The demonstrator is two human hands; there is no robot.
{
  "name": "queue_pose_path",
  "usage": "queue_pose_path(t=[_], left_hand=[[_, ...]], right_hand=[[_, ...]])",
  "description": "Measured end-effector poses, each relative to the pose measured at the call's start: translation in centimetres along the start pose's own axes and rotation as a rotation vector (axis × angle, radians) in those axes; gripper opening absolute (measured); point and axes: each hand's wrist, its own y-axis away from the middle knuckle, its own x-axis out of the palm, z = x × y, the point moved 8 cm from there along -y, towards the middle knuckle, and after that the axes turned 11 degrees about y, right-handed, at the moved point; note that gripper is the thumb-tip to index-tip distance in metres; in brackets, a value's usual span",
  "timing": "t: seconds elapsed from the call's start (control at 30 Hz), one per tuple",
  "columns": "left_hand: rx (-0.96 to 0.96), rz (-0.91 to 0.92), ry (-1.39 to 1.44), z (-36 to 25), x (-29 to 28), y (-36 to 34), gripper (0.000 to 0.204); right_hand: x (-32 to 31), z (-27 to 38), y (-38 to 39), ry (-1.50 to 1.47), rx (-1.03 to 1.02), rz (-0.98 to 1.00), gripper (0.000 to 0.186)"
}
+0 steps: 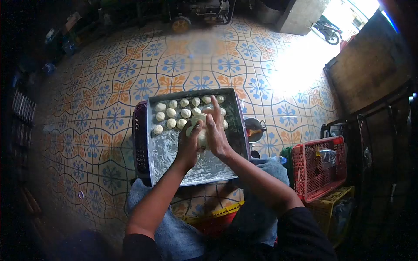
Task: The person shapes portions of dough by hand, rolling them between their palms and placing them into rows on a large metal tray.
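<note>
Over a shallow metal tray (167, 161) dusted with flour, my two hands meet with pale dough (201, 138) between them. My left hand (188, 147) curls around the dough from the left, thumb uppermost. Against its right side presses my right hand (217, 135), its fingers pointing away and one stretched out straight. A flatter pale bit of dough (199, 117) shows by the fingertips. Small round dough balls (171, 112) lie in rows across the far half of the tray, some partly covered by my hands.
A dark purple crate (141, 139) sits beneath the tray. Right of it stands a small pan with reddish liquid (254, 129). Farther right, a red crate (320, 167) tops a yellow crate (335, 204). Patterned tiles (126, 69) cover the floor; a wheeled machine (200, 15) is at the back.
</note>
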Motion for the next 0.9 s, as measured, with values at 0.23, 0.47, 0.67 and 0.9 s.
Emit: queue_pose_path(t=[0.23,0.47,0.67,0.9], left_hand=[[0.141,-0.172,0.267,1.2,-2.9,-0.4,0.063],[0.532,0.155,-0.683,-7.4,0.7,0.0,0.102],[0.539,0.531,-1.365,-9.0,2.7,2.6,0.108],[0.437,0.389,-1.404,-6.9,1.1,2.9,0.09]], right_hand=[[3.1,-2.1,0.7,-0.581,0.065,0.124,0.097],[4.7,-1.3,0.7,-0.853,0.164,0.271,0.112],[3.4,1.8,0.4,-0.602,0.077,0.571,0.14],[3.5,0.8,4.0,-0.468,0.173,0.616,0.138]])
